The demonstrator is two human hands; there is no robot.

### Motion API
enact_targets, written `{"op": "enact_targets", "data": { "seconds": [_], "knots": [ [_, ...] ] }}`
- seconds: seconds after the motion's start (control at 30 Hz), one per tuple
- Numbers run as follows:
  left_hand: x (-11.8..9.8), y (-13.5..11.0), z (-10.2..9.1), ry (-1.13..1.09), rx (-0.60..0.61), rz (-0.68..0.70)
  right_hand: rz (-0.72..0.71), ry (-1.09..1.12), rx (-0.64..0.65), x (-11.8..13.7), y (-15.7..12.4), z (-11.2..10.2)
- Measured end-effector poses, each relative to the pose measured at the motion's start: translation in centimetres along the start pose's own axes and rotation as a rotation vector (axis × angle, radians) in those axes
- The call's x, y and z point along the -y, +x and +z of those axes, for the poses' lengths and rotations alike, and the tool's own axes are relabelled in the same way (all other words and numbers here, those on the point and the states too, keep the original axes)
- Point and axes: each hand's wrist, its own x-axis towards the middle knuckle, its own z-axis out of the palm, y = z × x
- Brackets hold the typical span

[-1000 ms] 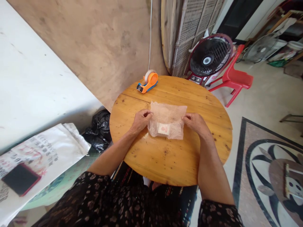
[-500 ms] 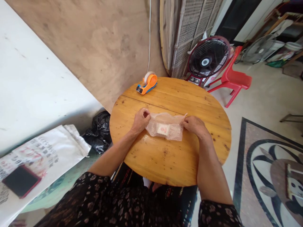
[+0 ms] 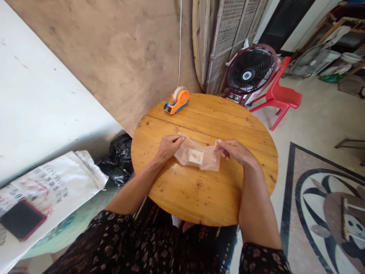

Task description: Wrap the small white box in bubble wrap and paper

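Note:
A sheet of translucent bubble wrap [image 3: 211,159] lies on the round wooden table [image 3: 196,201]. On the wrap's middle sits a small pale box [image 3: 196,156] with a reddish mark on top; the wrap seems to cover part of it, though how much I cannot tell. My left hand [image 3: 170,145] pinches the wrap's far left corner between thumb and fingers. At the far right corner, my right hand [image 3: 232,149] grips the wrap between thumb and forefinger, its other fingers curled below.
An orange and blue tape dispenser [image 3: 178,101] stands at the table's far edge. Beyond the table are a fan [image 3: 251,70] and a red chair [image 3: 282,95]. To the left lie a black plastic bag [image 3: 118,160], a white sack [image 3: 71,175] and a dark tablet-like device [image 3: 23,220].
The wrap's far edge is drawn tighter and its corners lifted. My right hand has shifted slightly left and turned, its fingers now showing; my left hand has moved slightly and flattened its grip.

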Motion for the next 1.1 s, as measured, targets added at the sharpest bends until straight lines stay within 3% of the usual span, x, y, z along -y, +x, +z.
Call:
{"op": "enact_targets", "data": {
  "seconds": [0.2,0.37,0.63,0.73,0.87,1.0,1.1],
  "knots": [
    [-0.2,0.0,-0.4,-0.172,-0.005,-0.04,-0.072,0.126,-0.025,0.6,0.0,0.6],
    [-0.5,-0.2,-0.8,-0.199,0.107,-0.049,-0.128,0.139,-0.058,0.8,0.4,1.2],
    [-1.0,-0.5,-1.0,-0.13,0.256,0.104,-0.082,-0.013,-0.076,-0.5,1.1,1.4],
    [-0.7,-0.3,-0.7,-0.043,0.279,0.089,-0.079,-0.076,0.003,-0.4,1.2,1.6],
    [-0.4,-0.1,-0.6,-0.023,0.263,0.062,-0.195,-0.164,0.099,0.6,1.2,1.9],
    [0.0,0.1,-0.7,-0.164,0.235,-0.026,-0.274,-0.175,0.217,1.4,0.7,1.8],
    [0.5,0.5,-0.9,-0.35,0.278,-0.194,-0.234,-0.127,0.408,1.6,0.1,1.7]
  ]
}}
